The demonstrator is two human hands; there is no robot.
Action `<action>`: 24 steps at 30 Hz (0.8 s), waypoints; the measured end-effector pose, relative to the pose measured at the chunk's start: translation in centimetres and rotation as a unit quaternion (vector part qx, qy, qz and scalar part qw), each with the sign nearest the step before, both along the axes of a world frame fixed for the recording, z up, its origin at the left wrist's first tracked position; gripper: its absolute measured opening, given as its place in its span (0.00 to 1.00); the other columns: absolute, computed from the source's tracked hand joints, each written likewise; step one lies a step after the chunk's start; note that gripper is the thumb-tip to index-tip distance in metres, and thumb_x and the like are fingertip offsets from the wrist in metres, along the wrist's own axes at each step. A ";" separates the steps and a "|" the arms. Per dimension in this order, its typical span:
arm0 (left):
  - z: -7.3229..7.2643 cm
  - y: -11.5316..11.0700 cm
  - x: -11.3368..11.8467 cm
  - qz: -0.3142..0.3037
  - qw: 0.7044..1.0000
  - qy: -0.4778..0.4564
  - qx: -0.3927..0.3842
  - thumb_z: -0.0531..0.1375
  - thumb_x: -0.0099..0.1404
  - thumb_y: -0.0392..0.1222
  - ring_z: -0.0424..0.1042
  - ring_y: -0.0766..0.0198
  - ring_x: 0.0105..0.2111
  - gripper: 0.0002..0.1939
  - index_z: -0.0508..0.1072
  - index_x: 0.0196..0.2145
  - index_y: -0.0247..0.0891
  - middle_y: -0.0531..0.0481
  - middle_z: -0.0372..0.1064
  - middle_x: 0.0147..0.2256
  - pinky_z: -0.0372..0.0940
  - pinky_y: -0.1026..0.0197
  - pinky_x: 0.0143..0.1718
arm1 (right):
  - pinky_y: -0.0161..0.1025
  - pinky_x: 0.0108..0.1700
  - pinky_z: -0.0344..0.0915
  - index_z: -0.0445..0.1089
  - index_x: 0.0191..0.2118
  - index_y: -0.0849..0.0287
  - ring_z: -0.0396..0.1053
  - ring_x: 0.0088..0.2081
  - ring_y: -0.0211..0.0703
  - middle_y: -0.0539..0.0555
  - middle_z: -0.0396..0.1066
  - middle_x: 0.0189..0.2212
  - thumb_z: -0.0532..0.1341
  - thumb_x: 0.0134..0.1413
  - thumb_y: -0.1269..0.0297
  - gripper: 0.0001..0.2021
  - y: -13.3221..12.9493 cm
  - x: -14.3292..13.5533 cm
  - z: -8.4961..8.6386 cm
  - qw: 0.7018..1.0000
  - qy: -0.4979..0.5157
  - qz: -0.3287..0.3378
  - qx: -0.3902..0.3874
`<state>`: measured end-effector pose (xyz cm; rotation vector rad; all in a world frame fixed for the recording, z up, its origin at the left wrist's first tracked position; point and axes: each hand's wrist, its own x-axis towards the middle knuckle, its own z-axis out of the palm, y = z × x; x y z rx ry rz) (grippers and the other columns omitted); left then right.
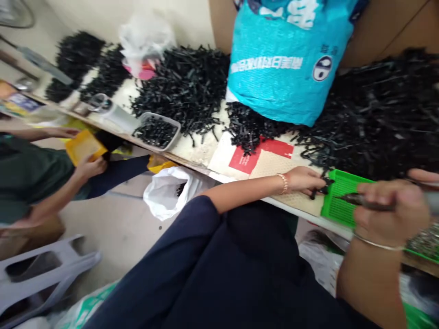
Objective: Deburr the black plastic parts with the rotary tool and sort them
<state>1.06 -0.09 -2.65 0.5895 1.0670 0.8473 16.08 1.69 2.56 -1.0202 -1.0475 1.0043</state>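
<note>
My left hand is closed on a small black plastic piece at the left rim of a green plastic basket. My right hand grips a dark, pointed tool that looks like an electric screwdriver, with a grey body behind the hand. Its tip points left over the basket, towards the black piece. The right hand is blurred, so the finger detail is hard to make out. A tan textured mat lies under my left wrist.
Heaps of black strips cover the bench's back, around a blue sack. Left stand a clear tub of black pieces and a white bag. A co-worker's hand holds a yellow piece. Small metal parts lie right.
</note>
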 end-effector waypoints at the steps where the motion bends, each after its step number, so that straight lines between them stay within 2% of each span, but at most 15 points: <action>1: -0.3 -0.1 -0.1 -0.003 1.000 -0.021 0.014 0.70 0.60 0.30 0.74 0.70 0.27 0.08 0.77 0.25 0.36 0.52 0.75 0.26 0.73 0.69 0.30 | 0.47 0.26 0.55 0.74 0.34 0.44 0.46 0.17 0.39 0.41 0.53 0.13 0.62 0.27 0.55 0.19 -0.5 0.6 -0.1 0.999 0.008 0.000 0.039; 3: -0.7 -0.5 -0.1 0.005 0.998 -0.046 0.044 0.74 0.56 0.32 0.74 0.69 0.28 0.09 0.78 0.26 0.37 0.52 0.76 0.27 0.72 0.68 0.30 | 0.47 0.26 0.55 0.75 0.35 0.43 0.48 0.17 0.40 0.41 0.55 0.12 0.61 0.28 0.60 0.19 -1.6 1.7 -0.5 0.998 0.015 0.014 0.066; 7: -0.2 -1.6 0.4 0.078 0.993 -0.033 0.085 0.81 0.47 0.34 0.73 0.68 0.27 0.17 0.75 0.23 0.37 0.51 0.74 0.27 0.68 0.67 0.26 | 0.44 0.23 0.57 0.73 0.32 0.47 0.49 0.16 0.40 0.40 0.55 0.11 0.63 0.28 0.62 0.16 -2.5 2.9 -1.3 0.999 0.018 -0.025 0.035; 10: 1.3 -2.2 -0.5 0.095 0.987 -0.031 0.123 0.81 0.49 0.36 0.73 0.67 0.29 0.16 0.77 0.24 0.36 0.50 0.75 0.29 0.69 0.63 0.32 | 0.42 0.22 0.59 0.73 0.33 0.50 0.50 0.16 0.39 0.40 0.56 0.11 0.65 0.30 0.62 0.16 -2.7 3.5 -1.3 0.998 0.030 -0.015 0.046; 13: 3.6 -2.8 -4.0 0.132 0.970 -0.008 0.205 0.78 0.55 0.36 0.74 0.67 0.33 0.09 0.83 0.33 0.36 0.49 0.78 0.34 0.71 0.59 0.43 | 0.38 0.20 0.61 0.74 0.34 0.53 0.51 0.15 0.38 0.40 0.59 0.11 0.64 0.30 0.65 0.16 -3.0 4.0 -0.9 0.997 0.036 0.012 0.074; 16: 6.2 -4.6 -10.9 0.202 0.937 0.051 0.279 0.73 0.60 0.36 0.76 0.65 0.40 0.09 0.84 0.40 0.36 0.48 0.80 0.40 0.68 0.55 0.54 | 0.35 0.19 0.63 0.74 0.34 0.54 0.51 0.15 0.37 0.40 0.59 0.10 0.64 0.30 0.67 0.16 -3.3 4.2 -0.5 0.995 0.035 0.038 0.088; 19: 8.5 -9.0 -20.5 0.291 0.890 0.210 0.281 0.74 0.60 0.36 0.76 0.63 0.40 0.09 0.83 0.39 0.34 0.48 0.79 0.37 0.68 0.55 0.54 | 0.33 0.19 0.63 0.73 0.35 0.55 0.51 0.15 0.35 0.39 0.58 0.10 0.65 0.31 0.66 0.17 -3.7 3.9 -0.4 0.995 0.040 0.052 0.073; 22: 10.4 -15.5 -30.7 0.415 0.828 0.340 0.161 0.76 0.59 0.37 0.76 0.60 0.37 0.12 0.80 0.37 0.33 0.51 0.73 0.30 0.72 0.53 0.49 | 0.33 0.20 0.64 0.72 0.35 0.56 0.52 0.15 0.33 0.39 0.58 0.11 0.68 0.31 0.63 0.17 -4.1 3.5 -0.4 0.998 0.031 0.038 0.044; 24: 11.0 -20.1 -36.6 0.521 0.778 0.344 0.068 0.76 0.59 0.36 0.76 0.60 0.37 0.15 0.76 0.40 0.35 0.53 0.71 0.30 0.74 0.52 0.47 | 0.34 0.21 0.65 0.72 0.35 0.56 0.54 0.15 0.33 0.39 0.58 0.12 0.69 0.32 0.62 0.17 -4.3 3.1 -0.3 0.999 0.026 0.019 0.024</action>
